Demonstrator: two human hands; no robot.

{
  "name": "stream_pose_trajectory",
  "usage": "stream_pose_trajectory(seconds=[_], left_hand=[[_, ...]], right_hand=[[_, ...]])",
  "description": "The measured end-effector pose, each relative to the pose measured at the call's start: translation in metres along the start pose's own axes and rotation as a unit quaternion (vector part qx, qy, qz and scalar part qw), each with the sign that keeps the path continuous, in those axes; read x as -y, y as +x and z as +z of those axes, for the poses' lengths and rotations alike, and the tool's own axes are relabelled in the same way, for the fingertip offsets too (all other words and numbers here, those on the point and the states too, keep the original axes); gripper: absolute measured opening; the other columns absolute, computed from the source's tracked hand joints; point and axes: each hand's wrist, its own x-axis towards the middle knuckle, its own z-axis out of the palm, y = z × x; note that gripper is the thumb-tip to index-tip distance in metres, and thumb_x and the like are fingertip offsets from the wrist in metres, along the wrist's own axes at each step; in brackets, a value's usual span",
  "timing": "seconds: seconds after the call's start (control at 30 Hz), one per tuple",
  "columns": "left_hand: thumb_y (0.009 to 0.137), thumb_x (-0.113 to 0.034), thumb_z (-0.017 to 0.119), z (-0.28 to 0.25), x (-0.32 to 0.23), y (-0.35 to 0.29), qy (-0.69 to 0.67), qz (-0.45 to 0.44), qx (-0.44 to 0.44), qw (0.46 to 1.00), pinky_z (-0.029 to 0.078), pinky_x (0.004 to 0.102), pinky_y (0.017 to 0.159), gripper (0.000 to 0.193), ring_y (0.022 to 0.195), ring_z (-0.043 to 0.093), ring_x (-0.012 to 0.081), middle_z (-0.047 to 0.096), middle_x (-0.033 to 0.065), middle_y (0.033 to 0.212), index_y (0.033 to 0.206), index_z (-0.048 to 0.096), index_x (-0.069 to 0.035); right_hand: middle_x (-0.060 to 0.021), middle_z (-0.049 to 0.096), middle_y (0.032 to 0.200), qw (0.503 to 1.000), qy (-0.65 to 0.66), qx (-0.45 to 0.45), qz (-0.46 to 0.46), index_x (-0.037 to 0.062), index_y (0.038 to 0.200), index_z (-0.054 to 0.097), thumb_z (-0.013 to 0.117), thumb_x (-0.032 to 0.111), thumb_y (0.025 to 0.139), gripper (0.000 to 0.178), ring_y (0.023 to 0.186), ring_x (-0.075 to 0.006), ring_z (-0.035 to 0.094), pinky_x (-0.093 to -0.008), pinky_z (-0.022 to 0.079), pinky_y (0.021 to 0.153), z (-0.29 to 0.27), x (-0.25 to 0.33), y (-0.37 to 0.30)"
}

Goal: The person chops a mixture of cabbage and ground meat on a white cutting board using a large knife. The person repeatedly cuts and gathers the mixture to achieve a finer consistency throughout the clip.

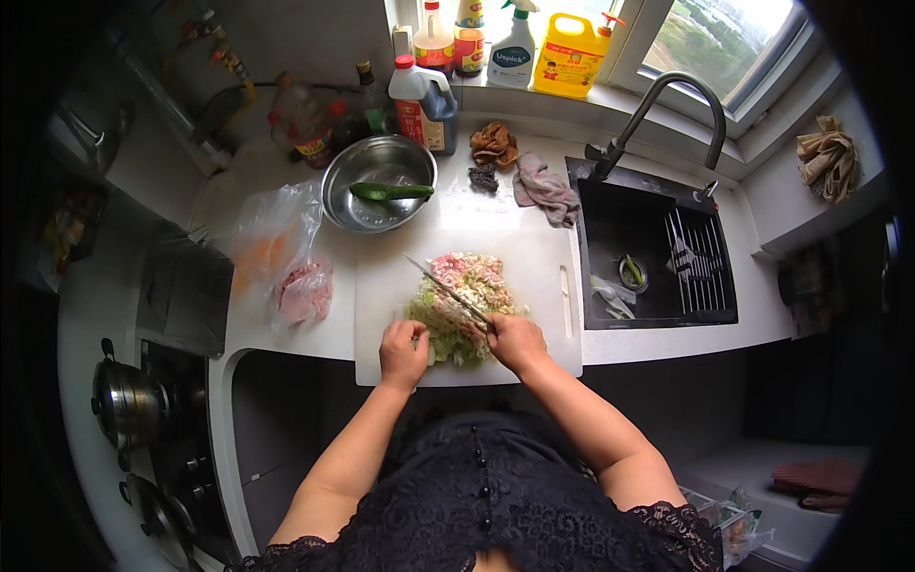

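1 wide camera on the head looks down at the hands [405,355] from above the near side of the cutting board [379,286].

Your knife [446,289] slants over the chopped heap [477,275], tip far-left. Your heap: pink and pale-green bits, loose on white cutting board [547,262]

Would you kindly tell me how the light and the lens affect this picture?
In the head view, the window is bright and partly washed out; glare whitens the counter beyond the cutting board; the metal bowl shows glints; the stove is dim; fisheye distortion bends the counter's edges, and the corners go black.
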Motion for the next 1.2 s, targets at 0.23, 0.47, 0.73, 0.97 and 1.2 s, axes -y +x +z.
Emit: stream_pose_trajectory(seconds=[0.23,0.47,0.73,0.97,1.2], left_hand=[[0.07,-0.011,0.073,0.0,-0.003,-0.026,0.066,0.02,0.048,0.996,0.047,0.0398,0.069,0.015,0.079,0.058,0.0298,0.06,0.0086,0.079,0.078,0.061,-0.007],[0.07,-0.018,0.075,0.003,-0.004,-0.031,0.131,0.003,0.09,0.987,0.049,0.0406,0.073,0.019,0.085,0.058,0.0303,0.061,0.0079,0.085,0.082,0.063,-0.009],[0.07,-0.024,0.076,0.002,-0.007,-0.031,0.146,-0.028,0.134,0.98,0.05,0.0412,0.072,0.023,0.085,0.06,0.0301,0.064,0.0084,0.086,0.083,0.063,-0.01],[0.069,-0.024,0.076,0.003,-0.008,-0.035,0.136,0.0,0.13,0.982,0.05,0.0416,0.069,0.024,0.084,0.06,0.0307,0.061,0.0084,0.085,0.082,0.062,-0.01],[0.068,-0.022,0.076,-0.004,-0.003,-0.037,0.13,-0.017,0.131,0.983,0.05,0.0423,0.067,0.025,0.085,0.06,0.0303,0.06,0.0084,0.085,0.083,0.062,-0.009]], right_hand=[[-0.017,0.066,0.09,0.998,-0.046,0.026,0.024,0.0135,0.095,0.066,0.058,0.021,0.08,0.019,0.087,-0.0375,0.063,-0.0476,0.05,0.079,-0.013,0.001,0.005],[-0.0187,0.066,0.085,0.998,-0.042,-0.003,0.035,0.0123,0.093,0.066,0.057,0.019,0.078,0.019,0.085,-0.0391,0.062,-0.0481,0.05,0.078,-0.001,-0.02,0.014],[-0.0203,0.065,0.083,0.998,-0.05,-0.005,0.039,0.012,0.09,0.067,0.056,0.019,0.077,0.017,0.084,-0.039,0.062,-0.0486,0.049,0.077,-0.004,-0.015,0.009],[-0.017,0.066,0.086,0.999,-0.038,0.003,0.031,0.0139,0.093,0.067,0.059,0.02,0.078,0.018,0.083,-0.0388,0.062,-0.0481,0.05,0.075,0.012,-0.022,0.003],[-0.0123,0.067,0.083,0.992,-0.033,-0.043,-0.113,0.0187,0.097,0.069,0.059,0.019,0.08,0.019,0.078,-0.0355,0.064,-0.0451,0.051,0.071,-0.018,-0.039,-0.015]])
